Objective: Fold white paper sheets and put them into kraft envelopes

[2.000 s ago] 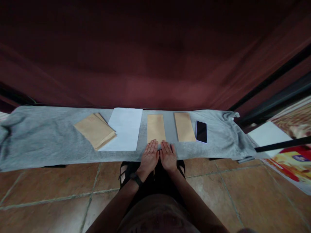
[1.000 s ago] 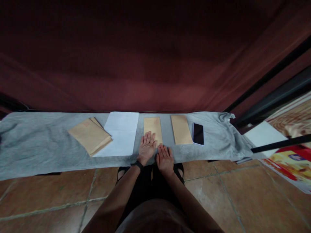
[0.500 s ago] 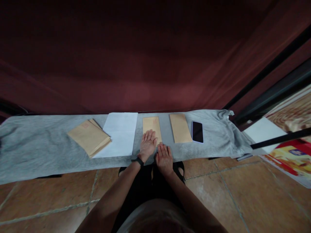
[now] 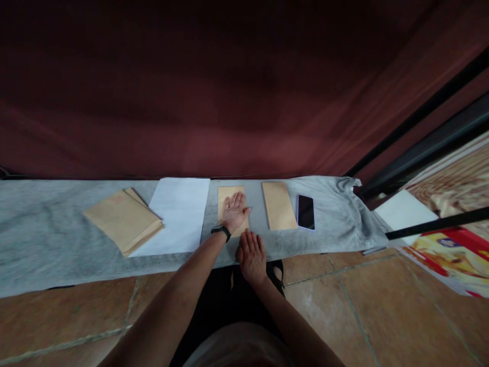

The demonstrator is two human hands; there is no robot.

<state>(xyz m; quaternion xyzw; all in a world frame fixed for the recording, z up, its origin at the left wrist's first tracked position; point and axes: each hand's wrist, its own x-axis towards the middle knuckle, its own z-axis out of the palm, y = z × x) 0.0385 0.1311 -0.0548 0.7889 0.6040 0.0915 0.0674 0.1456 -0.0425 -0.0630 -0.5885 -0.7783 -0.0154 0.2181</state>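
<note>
A brown paper envelope (image 4: pixel 223 196) lies in front of me on a grey cloth (image 4: pixel 46 224). My left hand (image 4: pixel 235 211), with a dark band on its wrist, rests flat on it with the fingers stretched out and covers much of its middle. At the envelope's near edge lies my right hand (image 4: pixel 252 255), palm down, fingers extended and close together. Whether its fingertips touch the paper I cannot tell. To the right, another brown envelope or small stack (image 4: pixel 279 206) lies by itself. Several more envelopes (image 4: pixel 124 219) are piled at the left, partly over white paper (image 4: pixel 183 214).
A phone (image 4: pixel 306 212) with a dark screen lies right of the lone envelope. Behind the cloth hangs a dark red curtain (image 4: pixel 229 127). Black bars (image 4: pixel 439 224) and a red and yellow printed box (image 4: pixel 454 250) stand at the right. Below is a tiled floor (image 4: pixel 321 300).
My left hand has slid up the envelope, away from me, and now covers its middle. My right hand stays near the lower edge. The whole view has shifted slightly.
</note>
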